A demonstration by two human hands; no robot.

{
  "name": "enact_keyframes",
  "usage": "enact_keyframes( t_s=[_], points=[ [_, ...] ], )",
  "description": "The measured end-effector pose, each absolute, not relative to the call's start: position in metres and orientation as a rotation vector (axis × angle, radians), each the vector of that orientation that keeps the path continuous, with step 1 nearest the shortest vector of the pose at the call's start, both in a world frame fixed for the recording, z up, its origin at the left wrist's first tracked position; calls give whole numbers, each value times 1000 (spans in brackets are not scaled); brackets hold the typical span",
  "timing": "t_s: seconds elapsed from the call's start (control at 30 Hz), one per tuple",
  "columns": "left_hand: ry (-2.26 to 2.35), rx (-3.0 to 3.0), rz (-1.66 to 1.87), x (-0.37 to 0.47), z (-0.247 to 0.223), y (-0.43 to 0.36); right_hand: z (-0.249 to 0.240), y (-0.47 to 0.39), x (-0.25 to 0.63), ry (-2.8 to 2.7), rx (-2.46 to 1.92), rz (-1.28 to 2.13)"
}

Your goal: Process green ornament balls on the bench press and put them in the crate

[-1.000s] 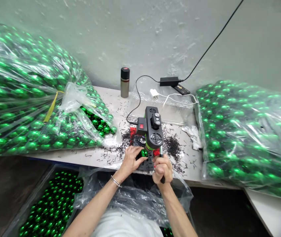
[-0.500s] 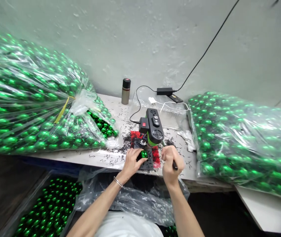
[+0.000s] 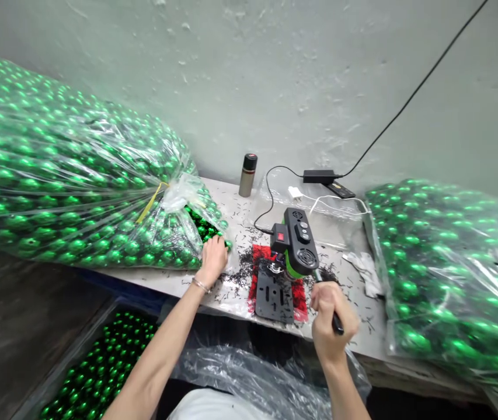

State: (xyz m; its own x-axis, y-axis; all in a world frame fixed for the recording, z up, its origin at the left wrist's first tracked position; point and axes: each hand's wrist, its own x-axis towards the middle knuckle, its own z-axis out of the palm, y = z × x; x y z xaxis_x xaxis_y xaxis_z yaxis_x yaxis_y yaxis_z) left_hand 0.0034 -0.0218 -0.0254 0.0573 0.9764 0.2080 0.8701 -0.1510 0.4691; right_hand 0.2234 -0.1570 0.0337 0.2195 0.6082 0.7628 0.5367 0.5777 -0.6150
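The grip of the left hand point(image 3: 214, 255) is bent inward at the opening of the left bag point(image 3: 77, 192), against the green balls point(image 3: 202, 224); whether it grasps one cannot be told. The step in hand appears to be picking at the balls. Drawing one out would call for a light pinch, clear of the loose plastic.

To the right, the machine point(image 3: 301, 239) stands over a black plate point(image 3: 272, 297) on a red mat point(image 3: 300, 300). The right hand point(image 3: 334, 318) is clenched around its handle point(image 3: 338, 325). Beyond lie a white glove point(image 3: 366, 273) and the right bag point(image 3: 441, 262).
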Motion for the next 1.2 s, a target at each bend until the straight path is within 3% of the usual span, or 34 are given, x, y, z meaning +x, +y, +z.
enact_keyframes(
  t_s=[0.13,0.33,0.43,0.53,0.67,1.0,1.2],
  points=[
    [1893,2088,562,11,-18,13,32,-157,224,-1443,-1028,50],
    [1862,1980,506,9,-12,5,30,-157,224,-1473,-997,31],
    [1680,1733,697,0,-15,-18,30,-157,224,-1482,-1010,19],
    [1263,1077,1023,2,-28,-50,31,-157,224,-1467,-1017,15],
    [1008,702,1062,32,-48,-86,32,-157,223,-1462,-1035,20],
    [1332,1659,950,90,-66,-98,36,-159,221,-1490,-1059,-25],
    [1292,2060,1072,94,-76,-102,34,-160,222,-1505,-1066,-32]
  ],
)
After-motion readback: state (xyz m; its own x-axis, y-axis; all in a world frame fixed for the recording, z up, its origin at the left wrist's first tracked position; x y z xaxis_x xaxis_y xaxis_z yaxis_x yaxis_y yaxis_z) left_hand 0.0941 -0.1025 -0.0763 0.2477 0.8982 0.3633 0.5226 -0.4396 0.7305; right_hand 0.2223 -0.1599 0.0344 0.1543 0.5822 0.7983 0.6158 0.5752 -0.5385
